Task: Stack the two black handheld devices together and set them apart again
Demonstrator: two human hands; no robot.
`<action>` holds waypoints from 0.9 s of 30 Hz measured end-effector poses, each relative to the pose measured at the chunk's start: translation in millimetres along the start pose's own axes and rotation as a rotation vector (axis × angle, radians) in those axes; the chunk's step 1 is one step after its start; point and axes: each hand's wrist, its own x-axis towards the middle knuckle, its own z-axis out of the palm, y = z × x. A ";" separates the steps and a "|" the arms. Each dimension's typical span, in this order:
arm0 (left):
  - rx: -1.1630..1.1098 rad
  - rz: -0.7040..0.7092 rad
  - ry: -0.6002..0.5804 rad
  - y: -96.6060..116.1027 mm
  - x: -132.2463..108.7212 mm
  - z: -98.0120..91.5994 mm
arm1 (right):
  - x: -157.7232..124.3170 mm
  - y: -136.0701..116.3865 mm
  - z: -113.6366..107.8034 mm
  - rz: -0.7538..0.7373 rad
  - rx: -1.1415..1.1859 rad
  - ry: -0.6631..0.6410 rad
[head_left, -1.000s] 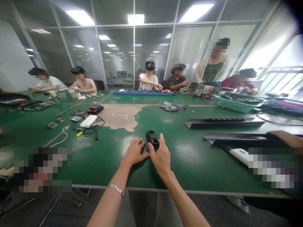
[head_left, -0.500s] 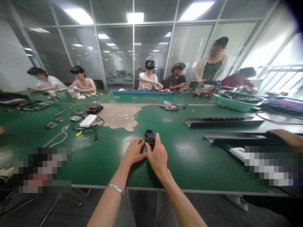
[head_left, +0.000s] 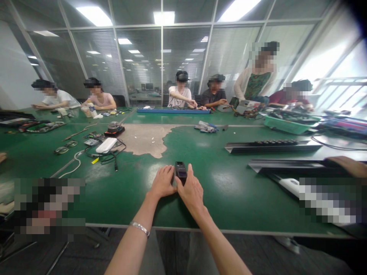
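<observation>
A small black electronic module [head_left: 181, 170] stands on the green table mat [head_left: 235, 191] just ahead of me. My left hand [head_left: 163, 181] presses against its left side with curled fingers. From the right, my right hand [head_left: 191, 189] grips it, thumb and fingers closed round its lower part. Only the module's top and upper face show; a green edge, perhaps a circuit board, is mostly hidden between my hands. A silver bracelet [head_left: 140, 228] sits on my left wrist.
Cables, a white box [head_left: 106, 145] and small parts lie at the left. Long dark metal rails [head_left: 272, 147] lie at the right, near another person's hand [head_left: 345, 165]. A worn bare patch [head_left: 145, 139] marks the mat. Several people sit along the far side.
The module has turned upright and narrower between my hands, and both hands have closed in on it and drawn slightly left.
</observation>
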 end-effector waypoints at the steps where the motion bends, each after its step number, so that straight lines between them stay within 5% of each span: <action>1: 0.000 0.000 0.002 -0.1 -0.2 0.2 | 0.1 1.0 0.7 -0.004 -0.002 -0.009; 11: 0.005 0.038 0.008 1.7 -1.3 -3.4 | -6.9 12.0 16.8 -0.039 0.149 0.081; 27: 0.018 0.038 0.006 5.3 -1.0 -7.9 | -8.0 15.8 19.0 -0.022 0.161 0.031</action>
